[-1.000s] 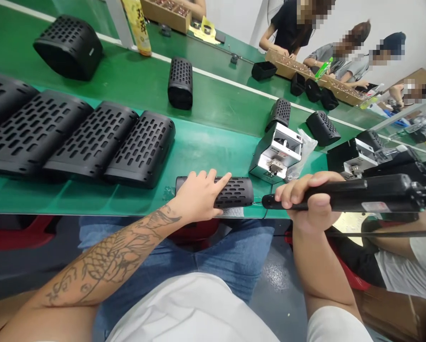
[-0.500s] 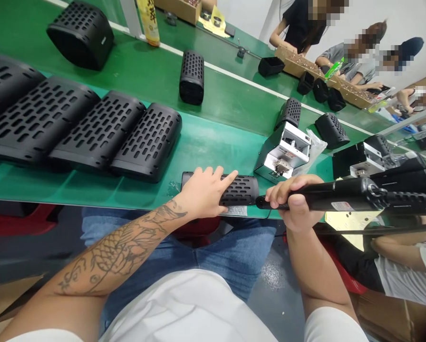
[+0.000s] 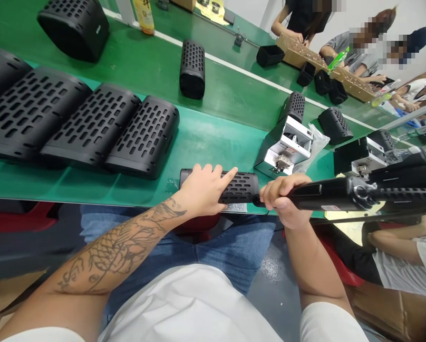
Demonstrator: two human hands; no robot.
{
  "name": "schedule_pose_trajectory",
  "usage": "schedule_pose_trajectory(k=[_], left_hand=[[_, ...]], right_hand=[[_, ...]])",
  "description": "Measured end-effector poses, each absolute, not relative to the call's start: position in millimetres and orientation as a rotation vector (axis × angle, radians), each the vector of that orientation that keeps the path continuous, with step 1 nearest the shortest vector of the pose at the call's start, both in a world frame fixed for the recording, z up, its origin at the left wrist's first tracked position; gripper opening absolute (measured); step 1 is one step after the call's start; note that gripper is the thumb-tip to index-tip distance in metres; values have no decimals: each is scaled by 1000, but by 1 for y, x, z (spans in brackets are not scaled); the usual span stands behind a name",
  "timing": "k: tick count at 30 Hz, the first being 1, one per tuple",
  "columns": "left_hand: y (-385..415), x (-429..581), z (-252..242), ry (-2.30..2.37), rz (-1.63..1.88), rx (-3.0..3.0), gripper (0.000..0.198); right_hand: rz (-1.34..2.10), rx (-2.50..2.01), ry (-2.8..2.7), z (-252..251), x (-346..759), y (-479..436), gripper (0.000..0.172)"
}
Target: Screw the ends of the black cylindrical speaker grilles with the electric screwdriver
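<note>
A black speaker housing (image 3: 242, 188) with a slotted grille lies on its side at the front edge of the green bench. My left hand (image 3: 205, 190) is laid over its left and middle part, thumb on the near side and fingers across the top, holding it. Closed around a black electric screwdriver (image 3: 327, 194) is my right hand (image 3: 287, 197). The screwdriver lies nearly level, its tip end at the right end of the housing. Whether the bit touches a screw is hidden by my fingers.
A silver screw feeder (image 3: 286, 145) stands behind my right hand. Several finished-looking speaker housings (image 3: 145, 137) lie in a row at left. More housings (image 3: 192, 69) sit on the green belt (image 3: 230, 90). A person's arm (image 3: 401, 235) is at right; co-workers sit across.
My right hand has moved left with the screwdriver, bringing its tip end up to the housing. My left hand keeps its place on the housing. The view has shifted slightly.
</note>
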State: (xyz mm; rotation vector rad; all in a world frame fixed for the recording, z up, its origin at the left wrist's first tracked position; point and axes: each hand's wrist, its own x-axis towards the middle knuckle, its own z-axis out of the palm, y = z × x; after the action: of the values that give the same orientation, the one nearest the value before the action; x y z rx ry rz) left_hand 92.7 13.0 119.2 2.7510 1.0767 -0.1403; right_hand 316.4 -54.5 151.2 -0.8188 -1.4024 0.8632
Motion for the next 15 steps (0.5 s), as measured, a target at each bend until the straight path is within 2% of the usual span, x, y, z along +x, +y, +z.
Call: schedule_pose_trajectory(k=[2,7,11,15], left_hand=[[13,93,120,1070,-144,2751,113],[13,93,123,1074,-170,2750,112],[12,93,123,1081,-173,2744,112],[9,98,121,1110,-129,2726,116]], right_hand=[[886,-793,-1413,151,317,-53,53],[917,-710,-1430,151,316,-54,40],[920,-805,-1408,152,316,-61,46],[763,-788,-1282,161,339,-47,42]])
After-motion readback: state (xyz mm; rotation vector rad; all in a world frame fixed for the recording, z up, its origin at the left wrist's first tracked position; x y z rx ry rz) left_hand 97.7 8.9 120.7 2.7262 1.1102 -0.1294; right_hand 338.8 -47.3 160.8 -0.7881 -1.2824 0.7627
